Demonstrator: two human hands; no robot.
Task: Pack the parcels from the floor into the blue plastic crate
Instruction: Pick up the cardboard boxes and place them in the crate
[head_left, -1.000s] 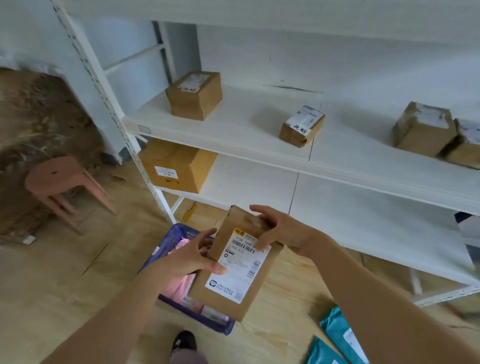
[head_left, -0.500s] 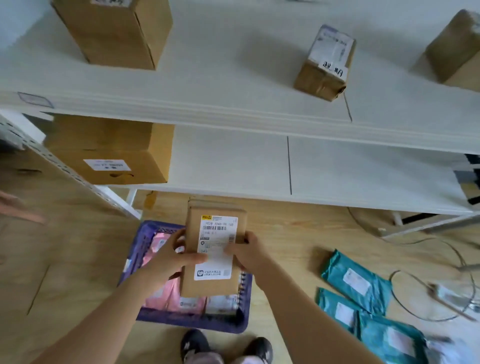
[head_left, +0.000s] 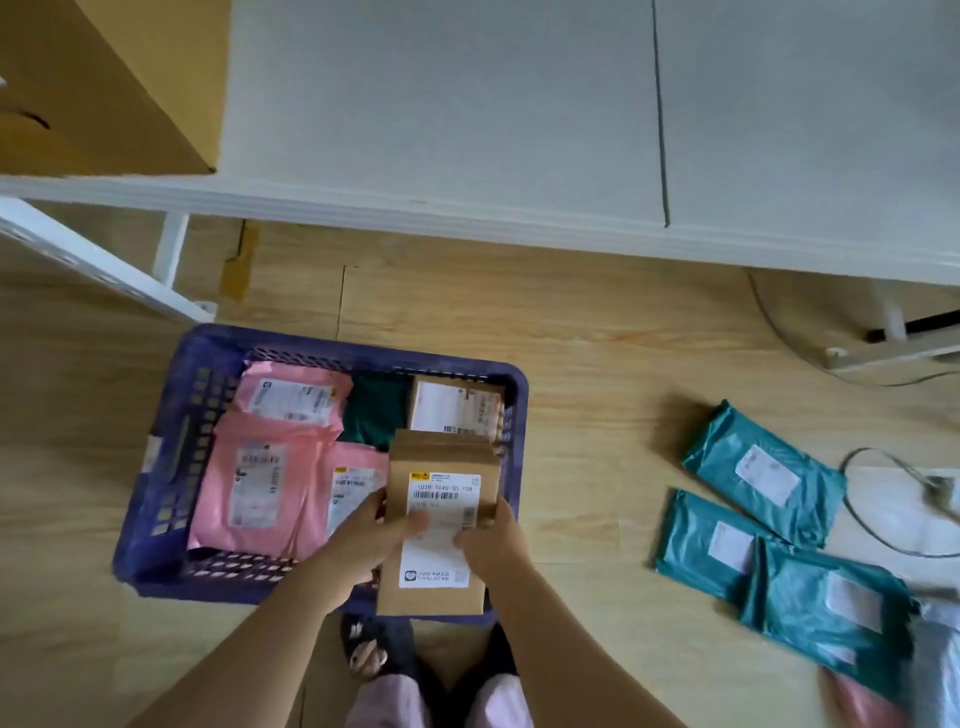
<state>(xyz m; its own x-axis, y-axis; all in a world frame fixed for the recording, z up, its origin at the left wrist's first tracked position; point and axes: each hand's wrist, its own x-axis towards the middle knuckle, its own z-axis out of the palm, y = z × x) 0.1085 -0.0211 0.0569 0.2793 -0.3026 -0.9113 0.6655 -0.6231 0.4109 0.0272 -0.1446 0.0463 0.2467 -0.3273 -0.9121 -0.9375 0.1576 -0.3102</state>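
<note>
L hand (head_left: 363, 540) & R hand (head_left: 493, 545) grip brown parcel (head_left: 441, 457) by side edges, above blue crate (head_left: 363, 358); prob. stiff, light.

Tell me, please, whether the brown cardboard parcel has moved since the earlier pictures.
Yes. Against the blue crate, the brown parcel has come lower and closer, now over its near right corner, gripped by the left hand and right hand.

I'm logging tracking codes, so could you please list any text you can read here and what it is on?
"1078 T045 00 108", roughly: label on the held brown parcel.
Its smaller print: too small.
Labels on the pink parcels, teal parcels and the box in the blue crate: too blurred.
</note>
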